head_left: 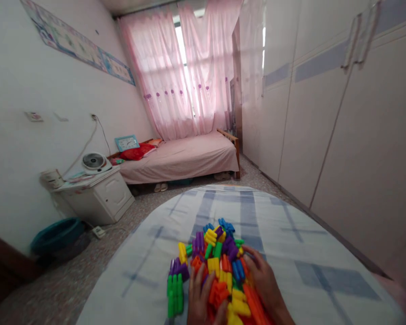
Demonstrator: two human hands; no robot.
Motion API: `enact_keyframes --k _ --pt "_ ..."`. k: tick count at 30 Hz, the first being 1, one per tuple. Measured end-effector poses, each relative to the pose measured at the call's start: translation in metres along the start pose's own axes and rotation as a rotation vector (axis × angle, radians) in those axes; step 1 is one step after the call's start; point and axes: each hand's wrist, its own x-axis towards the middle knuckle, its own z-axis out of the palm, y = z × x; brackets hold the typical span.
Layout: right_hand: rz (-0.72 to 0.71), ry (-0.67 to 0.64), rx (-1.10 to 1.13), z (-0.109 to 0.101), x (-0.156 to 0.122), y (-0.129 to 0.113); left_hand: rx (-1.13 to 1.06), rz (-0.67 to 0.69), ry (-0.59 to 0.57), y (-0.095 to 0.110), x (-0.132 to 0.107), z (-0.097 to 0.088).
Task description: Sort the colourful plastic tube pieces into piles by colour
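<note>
2 hands (265, 280) touch heaped plastic blocks (214, 266), grip unclear; the teal bin (56, 246) hides its contents.

There is one left hand (200, 298) and one right hand (264, 280), with one worktop (284, 253) and well over a dozen plastic blocks (214, 266), too jumbled to count exactly. There are also one bed (182, 158), one clock (127, 143), one cabinet (98, 201), one fan (94, 161), one teal bin (56, 237), two pale slippers (158, 187) and two pink curtains (211, 63).
</note>
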Motion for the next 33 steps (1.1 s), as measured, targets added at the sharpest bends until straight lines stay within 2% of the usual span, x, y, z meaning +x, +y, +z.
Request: enact_keyframes --k 2,5,10,15,18,22,27,30,33 --pt "-0.023 -0.004 -0.027 0.002 -0.001 -0.004 -0.003 0.013 0.008 -0.002 -0.002 0.001" --pt "-0.062 -0.043 -0.03 0.004 -0.003 -0.006 -0.042 -0.059 -0.026 -0.001 -0.003 0.0" --pt "0.096 -0.169 0.156 0.004 -0.006 -0.013 -0.157 -0.174 -0.039 0.002 0.0 -0.003" --pt "0.155 -0.304 0.275 0.012 -0.013 -0.028 -0.284 -0.243 -0.062 0.001 0.002 -0.003" --pt "0.07 -0.352 0.258 0.021 -0.02 -0.04 -0.355 -0.277 -0.084 0.002 0.002 -0.004" --pt "-0.069 -0.435 0.19 0.03 -0.032 -0.055 -0.463 -0.321 -0.015 0.002 0.002 -0.003" --pt "-0.086 -0.583 0.188 0.038 -0.043 -0.066 -0.586 -0.356 0.082 -0.002 0.004 -0.001" --pt "-0.009 -0.531 0.23 0.037 -0.042 -0.067 -0.599 -0.348 0.104 -0.001 0.007 -0.003" --pt "0.02 -0.347 0.227 0.029 -0.035 -0.07 -0.605 -0.342 0.126 0.002 0.009 -0.006"
